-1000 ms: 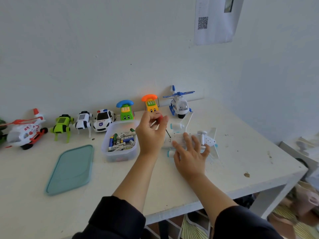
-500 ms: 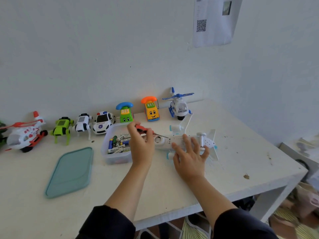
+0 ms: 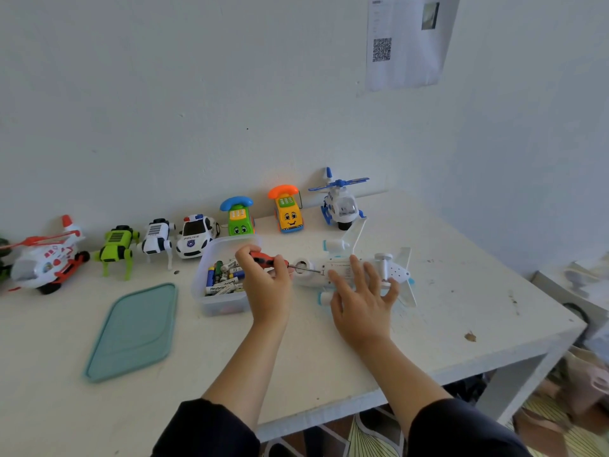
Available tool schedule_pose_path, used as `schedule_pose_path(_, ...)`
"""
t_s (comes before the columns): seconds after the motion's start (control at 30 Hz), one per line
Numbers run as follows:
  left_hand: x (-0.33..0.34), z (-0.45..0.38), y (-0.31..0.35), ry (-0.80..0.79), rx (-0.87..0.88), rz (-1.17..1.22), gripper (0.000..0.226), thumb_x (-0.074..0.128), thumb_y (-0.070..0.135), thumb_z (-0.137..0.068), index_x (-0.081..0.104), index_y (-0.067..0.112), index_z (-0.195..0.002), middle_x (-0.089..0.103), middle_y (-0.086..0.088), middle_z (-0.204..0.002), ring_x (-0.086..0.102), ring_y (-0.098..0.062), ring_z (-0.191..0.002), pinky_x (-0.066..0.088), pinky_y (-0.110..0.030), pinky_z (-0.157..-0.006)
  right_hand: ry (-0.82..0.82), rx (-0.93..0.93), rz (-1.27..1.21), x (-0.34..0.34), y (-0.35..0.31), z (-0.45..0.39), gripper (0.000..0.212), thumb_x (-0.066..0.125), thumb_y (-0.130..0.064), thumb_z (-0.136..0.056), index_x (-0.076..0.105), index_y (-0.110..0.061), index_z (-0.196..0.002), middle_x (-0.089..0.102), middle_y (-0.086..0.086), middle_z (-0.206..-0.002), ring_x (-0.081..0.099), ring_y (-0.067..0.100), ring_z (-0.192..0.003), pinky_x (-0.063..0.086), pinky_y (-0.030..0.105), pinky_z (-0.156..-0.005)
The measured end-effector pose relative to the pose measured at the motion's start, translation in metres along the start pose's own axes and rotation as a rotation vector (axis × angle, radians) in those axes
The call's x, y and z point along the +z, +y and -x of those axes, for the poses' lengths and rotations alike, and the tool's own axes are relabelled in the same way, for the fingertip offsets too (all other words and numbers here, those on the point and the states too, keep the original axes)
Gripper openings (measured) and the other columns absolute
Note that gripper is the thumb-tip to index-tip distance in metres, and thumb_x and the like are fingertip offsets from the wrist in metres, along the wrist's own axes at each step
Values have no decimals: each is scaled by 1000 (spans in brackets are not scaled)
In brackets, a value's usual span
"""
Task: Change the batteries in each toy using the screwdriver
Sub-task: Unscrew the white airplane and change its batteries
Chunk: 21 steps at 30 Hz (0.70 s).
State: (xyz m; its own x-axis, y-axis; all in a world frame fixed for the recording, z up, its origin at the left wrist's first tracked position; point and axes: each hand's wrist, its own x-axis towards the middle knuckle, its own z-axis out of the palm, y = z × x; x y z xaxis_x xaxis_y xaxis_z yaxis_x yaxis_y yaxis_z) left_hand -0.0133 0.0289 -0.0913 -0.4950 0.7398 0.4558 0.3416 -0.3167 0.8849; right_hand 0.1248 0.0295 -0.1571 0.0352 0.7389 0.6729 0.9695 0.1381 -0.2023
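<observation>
The white toy airplane [image 3: 349, 270] lies belly-up on the white table [image 3: 461, 311], right of centre, its tail fins pointing right and one wing angled up toward the wall. The right hand [image 3: 361, 303] lies flat on the fuselage, fingers straight and spread, pressing it down. The left hand [image 3: 267, 285] has its fingers curled around the red-and-black handle of the screwdriver [image 3: 273, 260], and the thin metal shaft runs rightward, its tip meeting the plane's underside near the panel by the right hand's fingertips. Just left of the left hand, touching or nearly touching it, sits the clear plastic tub of batteries [image 3: 219, 280], a jumble of loose cells with white, blue and green labels inside. Further left, the tub's teal lid [image 3: 131, 331] lies flat on the table, well apart from the tub. Along the wall a row of toys stands in line: a blue-and-white helicopter [image 3: 339, 204] just behind the plane's raised wing, then an orange-topped yellow phone car [image 3: 288, 211], a blue-topped green phone car [image 3: 239, 217], a police car [image 3: 196, 235], a white robot dog [image 3: 156, 237], a green robot dog [image 3: 115, 247], and a red-and-white helicopter [image 3: 46, 260] at the far left edge. A small dark object lies on the table in front of the white dog, too small to identify. On the wall above, a sheet of paper with a QR code [image 3: 405, 41] is pinned up.
</observation>
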Motion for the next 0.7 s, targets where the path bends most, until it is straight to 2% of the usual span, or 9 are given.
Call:
schedule_pose_path(0.07,0,0,2,-5,-16,3,31,54,4,-91,33,22,-104,45,14,-92,68,-21,-74,59,-42,-66,-4,13,4,0,0,0,42,36,-30,-77,62,-26,-111,51,12,-135,36,27,-122,19,51,-95)
schedule_pose_path(0.13,1,-1,5,4,-55,14,30,53,1,-91,33,18,-104,44,15,-90,65,-4,-63,59,-31,-61,-2,24,11,0,-1,-1,45,37,-29,-77,61,-21,-113,51,14,-135,38,27,-121,19,51,-96)
schedule_pose_path(0.17,2,-1,7,10,-79,24,29,52,0,-92,33,17,-105,44,14,-89,64,0,-60,58,-27,-59,-5,27,15,0,-1,-1,45,37,-30,-77,60,-19,-114,51,14,-135,38,27,-121,19,51,-96)
schedule_pose_path(0.33,1,-4,9,13,-206,124,29,51,0,-92,34,18,-107,47,6,-93,68,-17,-66,56,-22,-57,-29,29,22,-1,-1,0,46,36,-30,-78,54,-19,-119,50,14,-135,38,26,-121,19,52,-96)
schedule_pose_path(0.47,0,1,11,32,-273,182,29,50,-1,-92,35,17,-109,45,7,-94,65,-14,-70,58,-24,-60,-47,30,31,-2,-1,-1,47,36,-31,-79,56,-18,-118,50,13,-135,38,27,-122,19,52,-96)
schedule_pose_path(0.63,-3,-1,6,87,-416,260,27,50,0,-92,35,18,-104,53,-15,-110,68,-26,-71,58,-28,-58,-75,25,43,-3,-1,0,48,35,-32,-80,61,-18,-118,52,9,-135,37,26,-123,18,52,-98)
schedule_pose_path(0.7,-9,-5,8,125,-393,253,27,49,3,-93,35,20,-108,55,-15,-112,69,-25,-69,56,-27,-55,-82,27,41,-4,-1,0,48,34,-32,-80,62,-18,-117,53,9,-134,36,26,-123,18,53,-98)
